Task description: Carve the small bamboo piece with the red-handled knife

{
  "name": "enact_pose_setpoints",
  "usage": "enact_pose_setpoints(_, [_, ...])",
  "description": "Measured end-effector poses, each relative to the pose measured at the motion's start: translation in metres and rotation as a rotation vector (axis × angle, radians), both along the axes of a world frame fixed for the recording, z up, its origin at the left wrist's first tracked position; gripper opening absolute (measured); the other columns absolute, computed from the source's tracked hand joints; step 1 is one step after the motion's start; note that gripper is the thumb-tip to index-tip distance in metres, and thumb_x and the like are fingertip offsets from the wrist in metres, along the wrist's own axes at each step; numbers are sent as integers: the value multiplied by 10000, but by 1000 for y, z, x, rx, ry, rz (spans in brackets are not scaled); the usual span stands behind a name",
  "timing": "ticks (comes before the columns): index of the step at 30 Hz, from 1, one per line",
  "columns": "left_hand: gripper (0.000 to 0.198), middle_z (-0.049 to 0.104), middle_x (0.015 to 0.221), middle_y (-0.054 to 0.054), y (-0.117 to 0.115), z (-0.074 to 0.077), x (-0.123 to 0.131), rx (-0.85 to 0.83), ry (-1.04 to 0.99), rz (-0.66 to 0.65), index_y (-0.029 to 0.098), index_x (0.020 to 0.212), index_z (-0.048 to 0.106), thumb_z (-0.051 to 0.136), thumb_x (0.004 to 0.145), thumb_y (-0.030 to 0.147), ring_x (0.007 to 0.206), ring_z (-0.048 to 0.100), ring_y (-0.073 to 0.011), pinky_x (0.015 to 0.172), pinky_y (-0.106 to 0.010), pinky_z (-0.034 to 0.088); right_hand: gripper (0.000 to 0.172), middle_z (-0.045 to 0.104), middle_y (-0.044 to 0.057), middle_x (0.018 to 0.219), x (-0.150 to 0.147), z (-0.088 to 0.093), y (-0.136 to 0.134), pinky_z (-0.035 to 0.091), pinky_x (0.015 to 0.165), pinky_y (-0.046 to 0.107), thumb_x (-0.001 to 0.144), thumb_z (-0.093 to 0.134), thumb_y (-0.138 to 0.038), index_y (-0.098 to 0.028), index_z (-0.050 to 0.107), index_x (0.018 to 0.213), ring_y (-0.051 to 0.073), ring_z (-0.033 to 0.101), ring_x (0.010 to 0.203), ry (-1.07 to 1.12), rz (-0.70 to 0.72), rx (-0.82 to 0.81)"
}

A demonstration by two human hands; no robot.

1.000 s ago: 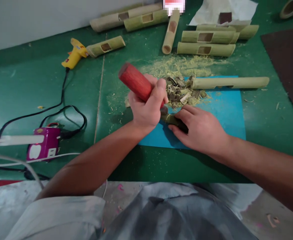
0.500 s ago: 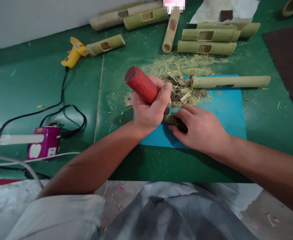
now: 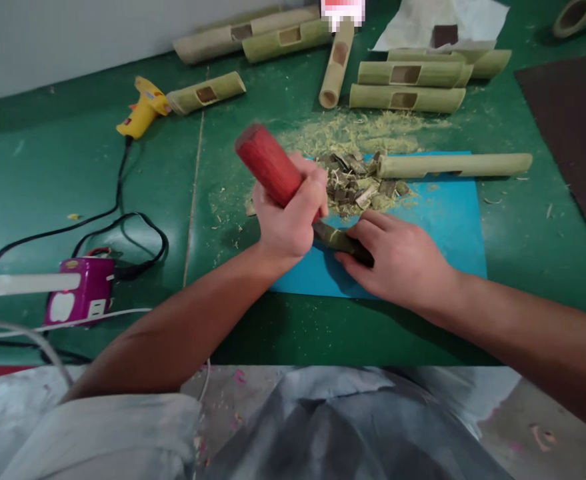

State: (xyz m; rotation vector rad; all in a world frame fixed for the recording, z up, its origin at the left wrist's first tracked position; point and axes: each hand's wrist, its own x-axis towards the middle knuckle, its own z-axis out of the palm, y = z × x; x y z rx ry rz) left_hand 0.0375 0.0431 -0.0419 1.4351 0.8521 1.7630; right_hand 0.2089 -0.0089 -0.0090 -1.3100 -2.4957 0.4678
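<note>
My left hand (image 3: pixel 287 217) is wrapped round a thick red handle (image 3: pixel 270 163), which tilts up to the left; its lower end is hidden by the fingers. Just right of that fist, my right hand (image 3: pixel 397 257) grips a dark green bamboo piece (image 3: pixel 333 237) over a blue sheet (image 3: pixel 443 237). The fingers hide part of the bamboo. Behind both hands lies a pile of chips and shavings (image 3: pixel 355 183), with a long pale bamboo tube (image 3: pixel 473 165) to its right.
A yellow glue gun (image 3: pixel 144 110) touches a cut bamboo tube (image 3: pixel 213 92) at the back left. Its cord runs near a purple power adapter (image 3: pixel 85 287). More notched tubes (image 3: pixel 407 98) lie at the back, and a dark mat (image 3: pixel 577 133) is at the right.
My left hand and the red handle have shifted slightly left, showing more of the bamboo piece between the hands. My right hand keeps its grip. The whole view has moved slightly.
</note>
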Motion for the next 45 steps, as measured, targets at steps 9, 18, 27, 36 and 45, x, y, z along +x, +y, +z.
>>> enact_pose_setpoints(9, [534,545,621,5,3,-4,1,-142,78,-6,260,738,589,807,894,721,760,652,-202,721,-391,461,153,728,94,979,-3,7,0,364,678,342,982,676,-302,-170,753,993,220,622,843,-86,-10,-51])
enact_pose_setpoints(18, [501,585,702,11,1,-5,-1,43,163,-49,242,786,630,780,930,698,704,614,-148,722,-367,474,150,726,100,956,-2,1,-2,352,667,347,979,642,-282,-168,739,973,221,604,814,-36,-9,-1])
enact_pose_setpoints(27, [488,526,621,45,-4,6,9,94,219,51,239,671,583,734,1018,548,543,471,-97,547,-305,420,159,726,110,953,-4,-1,1,342,672,354,966,684,-284,-144,754,992,229,602,812,-51,-20,-9])
enact_pose_setpoints(36, [553,461,472,52,-1,8,14,16,89,41,213,532,487,776,977,369,430,399,-80,430,-288,281,171,721,106,999,-5,2,1,351,685,349,985,657,-269,-139,761,1026,222,600,834,-19,31,-36])
enact_pose_setpoints(45, [528,504,521,49,0,-1,10,-22,22,131,247,608,535,781,997,505,498,414,-102,537,-332,341,182,740,113,1020,-4,4,2,380,705,347,976,674,-274,-139,771,1049,238,644,886,-68,-9,-54])
